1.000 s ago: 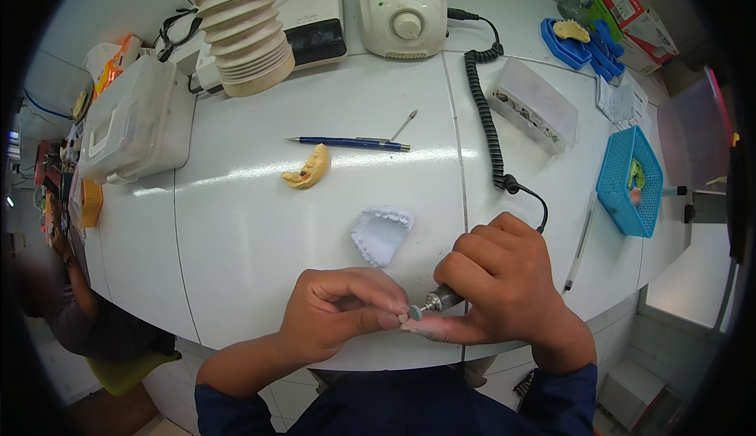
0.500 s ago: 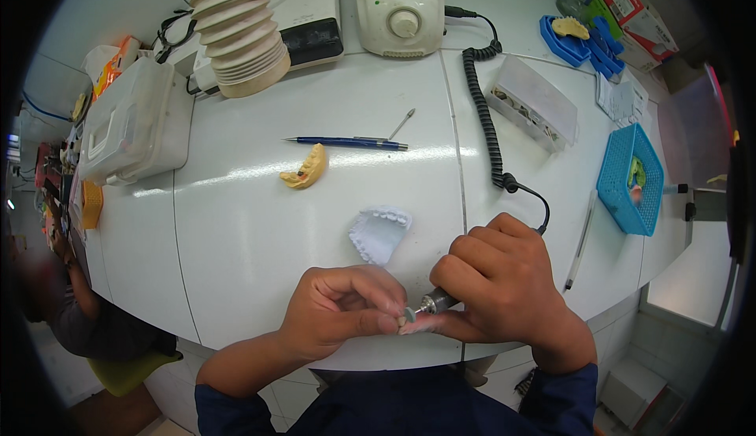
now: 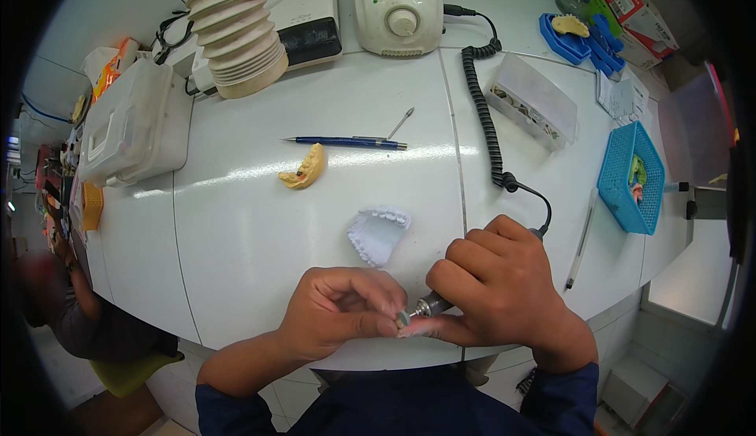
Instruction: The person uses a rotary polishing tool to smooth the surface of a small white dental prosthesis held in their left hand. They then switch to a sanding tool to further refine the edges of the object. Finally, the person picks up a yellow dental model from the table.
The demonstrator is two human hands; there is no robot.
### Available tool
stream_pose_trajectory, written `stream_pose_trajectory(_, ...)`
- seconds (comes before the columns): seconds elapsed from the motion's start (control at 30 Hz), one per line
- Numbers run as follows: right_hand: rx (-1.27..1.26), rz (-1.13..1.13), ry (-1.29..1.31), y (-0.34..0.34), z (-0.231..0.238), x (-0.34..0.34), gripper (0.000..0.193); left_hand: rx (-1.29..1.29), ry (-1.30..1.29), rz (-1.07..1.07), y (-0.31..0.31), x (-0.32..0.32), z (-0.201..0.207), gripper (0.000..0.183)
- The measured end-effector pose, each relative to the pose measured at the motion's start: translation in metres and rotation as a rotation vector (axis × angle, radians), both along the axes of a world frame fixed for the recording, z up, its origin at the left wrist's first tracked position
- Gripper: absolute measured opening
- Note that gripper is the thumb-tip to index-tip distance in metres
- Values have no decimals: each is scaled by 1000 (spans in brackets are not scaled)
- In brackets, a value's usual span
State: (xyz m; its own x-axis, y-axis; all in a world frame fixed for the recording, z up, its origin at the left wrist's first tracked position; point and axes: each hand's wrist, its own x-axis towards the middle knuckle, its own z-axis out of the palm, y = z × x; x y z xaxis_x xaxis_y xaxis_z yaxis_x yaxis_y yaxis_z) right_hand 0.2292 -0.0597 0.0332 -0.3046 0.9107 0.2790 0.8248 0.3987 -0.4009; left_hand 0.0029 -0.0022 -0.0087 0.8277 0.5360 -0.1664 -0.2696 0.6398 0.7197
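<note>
My right hand [image 3: 504, 286] is wrapped round a dark rotary handpiece [image 3: 433, 303]. A greenish-grey grinding wheel [image 3: 403, 319] sits on its metal tip. Between thumb and fingertips, my left hand [image 3: 339, 310] pinches a small beige piece, mostly hidden; I cannot make out its exact kind. The wheel is right at the piece, and my right thumb reaches to my left fingertips. Just beyond my hands lies a white dental cast [image 3: 378, 235]. Farther off to the left rests a yellow partial dental cast [image 3: 303, 170] with a small dark red mark.
A blue mechanical pencil [image 3: 346, 143] and a loose bur [image 3: 402, 122] lie behind the casts. A coiled black cord [image 3: 482, 113] runs from the white control unit [image 3: 399, 11]. At right are a clear box [image 3: 531, 101], a pen [image 3: 581, 239] and a blue basket [image 3: 630, 180]. A ribbed hose [image 3: 236, 26] hangs far left.
The wheel and handpiece tip have shifted slightly left and down against the small piece. My left hand keeps its pinch. The casts and tools on the table stay put.
</note>
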Motion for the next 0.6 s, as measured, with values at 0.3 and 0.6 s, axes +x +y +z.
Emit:
stream_pose_trajectory(0.3, -22, 34, 15, -1, 0, 2, 45, -103, 35, -27, 2, 1, 5, 22)
stream_pose_trajectory(0.6, -45, 47, -1, -1, 1, 3, 45, -94, 41, -41, 2, 0, 4, 22)
